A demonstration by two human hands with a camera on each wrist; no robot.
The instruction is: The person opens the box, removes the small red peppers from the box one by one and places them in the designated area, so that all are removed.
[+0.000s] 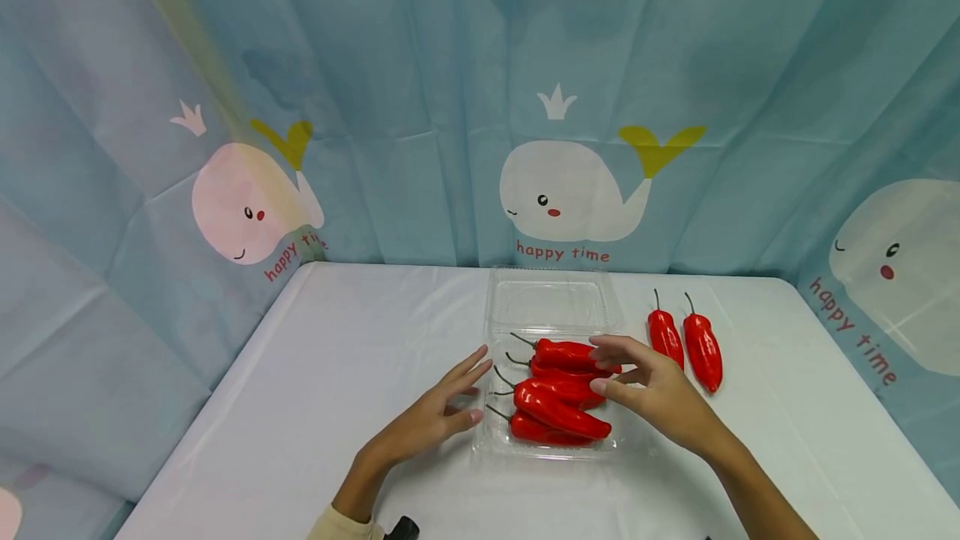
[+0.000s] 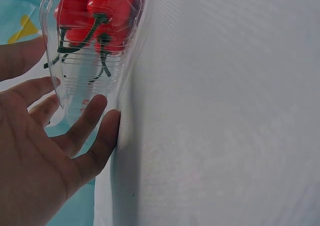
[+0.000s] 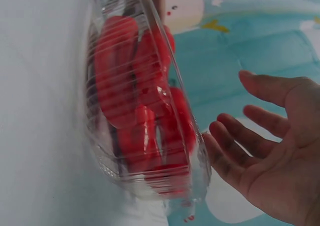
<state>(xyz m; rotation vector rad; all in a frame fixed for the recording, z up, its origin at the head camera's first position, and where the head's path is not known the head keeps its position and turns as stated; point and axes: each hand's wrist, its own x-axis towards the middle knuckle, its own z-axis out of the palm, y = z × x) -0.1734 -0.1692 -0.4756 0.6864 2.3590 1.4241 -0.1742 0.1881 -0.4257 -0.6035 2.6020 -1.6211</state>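
Across a white-covered worktop [image 1: 360, 340], long glossy red peppers [image 1: 558, 411] are laid crosswise in a clear plastic hinged box [image 1: 555, 453], stem ends pointed toward the left hand [image 1: 423, 425]; their tips are overhung by the nearer right hand [image 1: 656, 386] (each grip is spread, holding nothing).

A white, cloth-covered table [image 1: 375, 315] with rounded far corners spreads beneath the left hand [image 1: 431, 413] and right hand [image 1: 656, 394]. Beyond both hangs a creased, pale blue fabric curtain [image 1: 412, 23]. Printed on it, ahead between the hands, is a rounded white whale [image 1: 570, 190] with a forked yellow tail [image 1: 660, 152], a pale three-pointed crown [image 1: 557, 104] above and red "happy time" lettering [image 1: 562, 253] below. A pinkish printed whale [image 1: 232, 190] lies beyond and left of the left hand; a second white whale [image 1: 915, 273] lies right of the right hand.
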